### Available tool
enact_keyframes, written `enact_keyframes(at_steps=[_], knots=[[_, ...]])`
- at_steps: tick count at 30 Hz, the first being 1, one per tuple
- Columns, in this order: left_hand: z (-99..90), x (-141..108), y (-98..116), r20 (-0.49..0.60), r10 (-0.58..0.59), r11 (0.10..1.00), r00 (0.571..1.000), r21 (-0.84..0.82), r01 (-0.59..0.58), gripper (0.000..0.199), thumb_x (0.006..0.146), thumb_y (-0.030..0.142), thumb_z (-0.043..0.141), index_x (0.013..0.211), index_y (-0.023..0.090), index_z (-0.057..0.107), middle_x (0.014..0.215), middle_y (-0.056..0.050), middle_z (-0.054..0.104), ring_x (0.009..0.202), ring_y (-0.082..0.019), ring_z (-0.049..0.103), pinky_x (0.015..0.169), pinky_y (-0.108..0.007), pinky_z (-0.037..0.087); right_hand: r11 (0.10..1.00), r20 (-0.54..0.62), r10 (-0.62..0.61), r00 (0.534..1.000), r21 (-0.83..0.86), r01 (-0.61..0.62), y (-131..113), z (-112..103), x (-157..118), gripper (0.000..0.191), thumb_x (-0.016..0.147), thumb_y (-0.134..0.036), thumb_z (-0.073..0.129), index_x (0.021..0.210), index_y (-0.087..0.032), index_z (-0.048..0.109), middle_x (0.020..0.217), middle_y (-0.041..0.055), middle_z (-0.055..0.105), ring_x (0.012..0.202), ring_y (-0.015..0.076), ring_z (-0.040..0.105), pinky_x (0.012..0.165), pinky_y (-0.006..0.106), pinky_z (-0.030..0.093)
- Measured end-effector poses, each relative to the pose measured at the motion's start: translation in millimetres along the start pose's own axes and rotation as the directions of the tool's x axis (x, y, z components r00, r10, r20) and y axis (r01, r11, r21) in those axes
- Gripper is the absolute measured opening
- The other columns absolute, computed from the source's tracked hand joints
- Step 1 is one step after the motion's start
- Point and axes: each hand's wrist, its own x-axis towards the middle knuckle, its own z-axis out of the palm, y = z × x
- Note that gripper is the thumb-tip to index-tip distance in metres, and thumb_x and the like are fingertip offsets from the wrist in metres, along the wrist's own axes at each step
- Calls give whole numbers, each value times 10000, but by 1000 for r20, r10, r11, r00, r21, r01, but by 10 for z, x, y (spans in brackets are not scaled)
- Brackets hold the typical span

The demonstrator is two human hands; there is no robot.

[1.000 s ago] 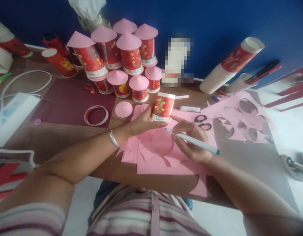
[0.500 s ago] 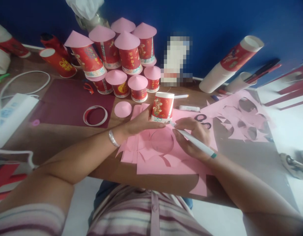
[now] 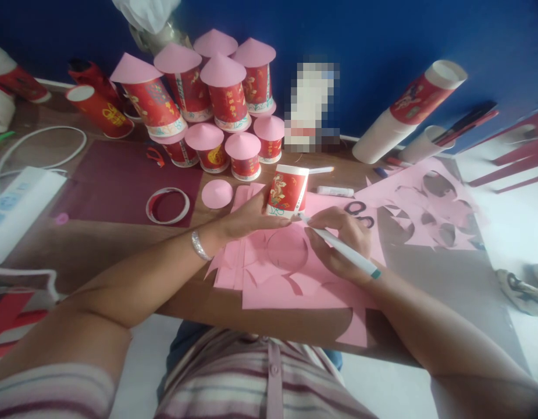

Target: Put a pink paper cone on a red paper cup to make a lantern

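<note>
My left hand (image 3: 250,216) grips a short red paper tube (image 3: 287,189) with gold flowers and a white band along its lower edge. Blue-green squiggles mark part of that band. Between the fingers of my right hand (image 3: 342,235) is a white marker pen (image 3: 349,252) with a green end. Its tip meets the band near the tube's lower right edge, by my left thumb. Under both hands lie pink paper sheets (image 3: 269,297), the top one bearing a drawn circle and curved cuts. Dark-handled scissors (image 3: 360,214) rest just beyond my right hand.
Several red tubes with pink cone tops (image 3: 225,96) stand stacked at the back. A loose pink cone (image 3: 217,194) and a paper ring (image 3: 167,205) lie left. Right are a glue stick (image 3: 335,191), pink paper with holes (image 3: 426,201), a tall tube (image 3: 410,110) and a pen cup (image 3: 427,145).
The view has shifted very slightly. Both hands keep their hold, and the marker tip stays at the tube's lower band with hardly any movement.
</note>
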Motion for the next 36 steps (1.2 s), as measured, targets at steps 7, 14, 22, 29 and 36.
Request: enact_keyframes(at_steps=[7, 14, 22, 29, 36], knots=[[22, 1, 27, -43, -23, 999, 999, 43, 25, 459, 749, 419, 906, 1083, 209, 672, 1038, -42, 718, 1013, -246, 689, 981, -472, 566, 999, 4, -2, 1000, -33, 2, 5, 13, -10, 105, 946, -156, 655, 988, -246, 620, 792, 0, 726, 684, 164, 723, 599, 287, 595], [-43, -18, -25, 45, 38, 999, 998, 18, -39, 479, 806, 409, 872, 1221, 266, 679, 1164, -58, 716, 1151, -291, 684, 1063, -514, 530, 999, 2, -12, 1000, -53, 12, -3, 4, -10, 106, 944, -155, 660, 979, -249, 626, 796, 4, 739, 678, 166, 727, 587, 292, 605], [1, -1, 33, 5, -7, 998, 1000, 68, 7, 481, 756, 477, 887, 1114, 220, 694, 1083, -62, 732, 1074, -285, 697, 1044, -515, 547, 999, 6, -26, 1000, -46, 27, -5, 2, 9, 137, 935, -135, 662, 985, -249, 604, 785, -6, 723, 660, 152, 712, 577, 275, 596], [-45, -13, -27, 21, 2, 997, 1000, 73, -3, 499, 760, 470, 886, 1151, 232, 686, 1127, -77, 738, 1086, -299, 702, 1020, -502, 549, 1000, 26, 3, 1000, -23, -2, -3, 22, -7, 91, 950, -156, 652, 951, -244, 630, 795, 0, 729, 678, 158, 714, 597, 281, 586], [-24, -2, -32, 30, 5, 999, 1000, 39, -6, 506, 769, 443, 888, 1172, 222, 677, 1134, -82, 746, 1101, -298, 712, 991, -478, 572, 1000, 16, -15, 1000, 19, 15, -3, 30, -3, 125, 934, -125, 667, 982, -228, 615, 812, 1, 723, 695, 144, 714, 633, 252, 573]])
